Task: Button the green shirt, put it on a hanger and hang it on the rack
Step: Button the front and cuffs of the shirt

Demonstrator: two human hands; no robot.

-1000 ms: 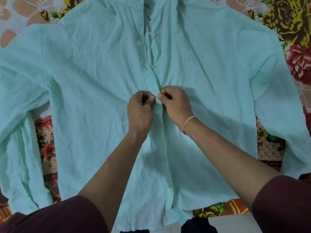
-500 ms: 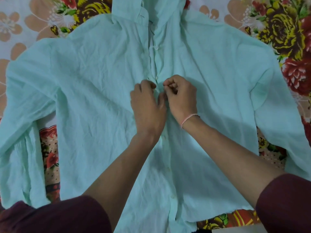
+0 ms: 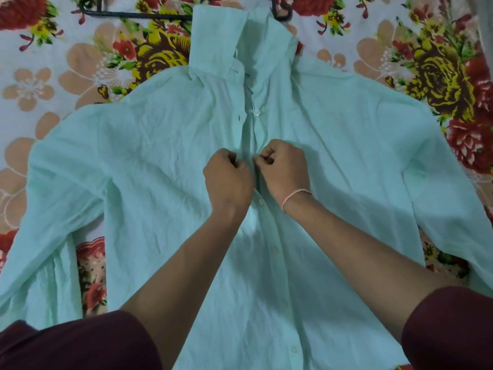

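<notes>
Green shirt (image 3: 165,161) flat on floral bedsheet (image 3: 66,76) — left hand (image 3: 228,180), right hand (image 3: 284,169) pinching placket mid-chest.

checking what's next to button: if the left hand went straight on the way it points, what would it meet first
Probably the small clear round button on the pale green fabric shirt, just ahead of the left hand.

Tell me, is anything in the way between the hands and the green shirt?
No, nothing visible. The left hand and right hand pinch the green shirt along its front opening. The black hanger lies by the collar on the flowered sheet, nothing between. The rack is not in view.
</notes>
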